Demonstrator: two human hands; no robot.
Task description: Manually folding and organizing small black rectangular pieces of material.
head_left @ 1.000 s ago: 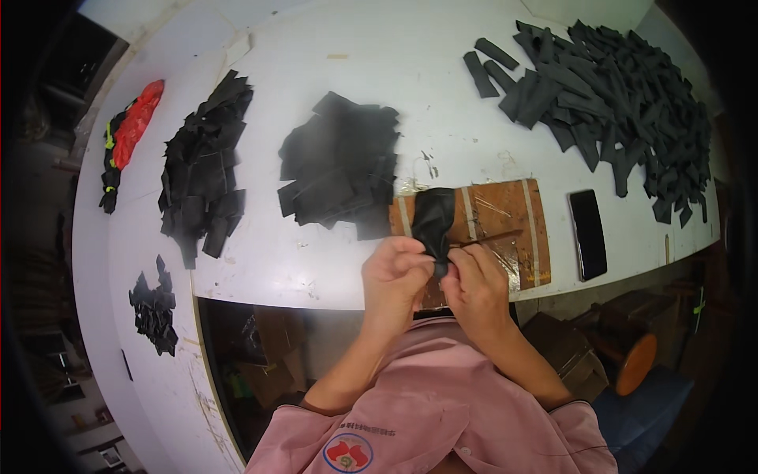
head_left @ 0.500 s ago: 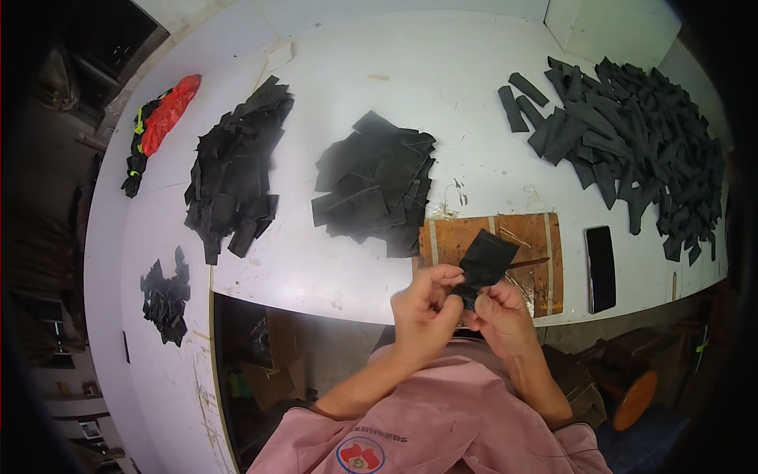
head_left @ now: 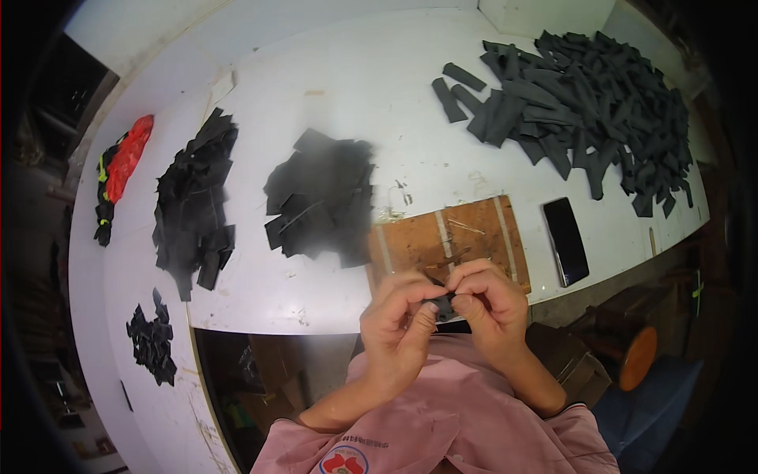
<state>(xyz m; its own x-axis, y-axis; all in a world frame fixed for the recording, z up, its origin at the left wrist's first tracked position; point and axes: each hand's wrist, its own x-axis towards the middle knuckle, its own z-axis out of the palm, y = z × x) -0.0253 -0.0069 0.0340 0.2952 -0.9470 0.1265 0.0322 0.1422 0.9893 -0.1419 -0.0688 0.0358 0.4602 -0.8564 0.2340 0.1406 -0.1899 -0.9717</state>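
Half a second earlier the small black fabric piece [head_left: 444, 305] stood spread open above the fingers; now it is bunched down into a tight wad, mostly hidden between both hands. It sits just off the near edge of the white desk [head_left: 347, 87], above the person's pink shirt. The left hand [head_left: 397, 325] is closed around it with thumb and bent fingers pinching its left end, and the right hand [head_left: 488, 303] pinches its right end, fingers curled over the top. Just behind the hands lies a brown wooden board with pale strips [head_left: 450, 237], and a black flat phone [head_left: 566, 240] lies to its right. Beyond the board sits a heap of black square cut pieces [head_left: 322, 197], with a second black heap [head_left: 193, 201] further left and a small black scatter [head_left: 151, 338] near the left edge. A large pile of dark grey strips [head_left: 584, 99] fills the far right, and a red and black glove bundle [head_left: 120, 170] lies at the far left.
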